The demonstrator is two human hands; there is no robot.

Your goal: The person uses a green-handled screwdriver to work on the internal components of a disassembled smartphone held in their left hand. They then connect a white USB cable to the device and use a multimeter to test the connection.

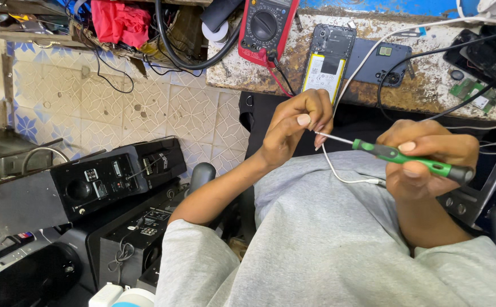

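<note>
My right hand (427,165) grips a green-handled screwdriver (407,157) with a black end cap, held level over my lap. Its thin metal shaft points left to my left hand (299,122). The fingers of my left hand pinch around the shaft's tip; whether a small part sits between them I cannot tell. A white cable (339,170) hangs in a loop just below both hands. On the worn bench beyond lies an opened phone (327,59) with its yellow battery showing.
A red multimeter (265,28) with red and black leads stands on the bench (430,74) edge. A dark phone back cover (378,59), small green circuit boards (475,94) and black cables lie to the right. Black speaker boxes (83,187) sit on the tiled floor at left.
</note>
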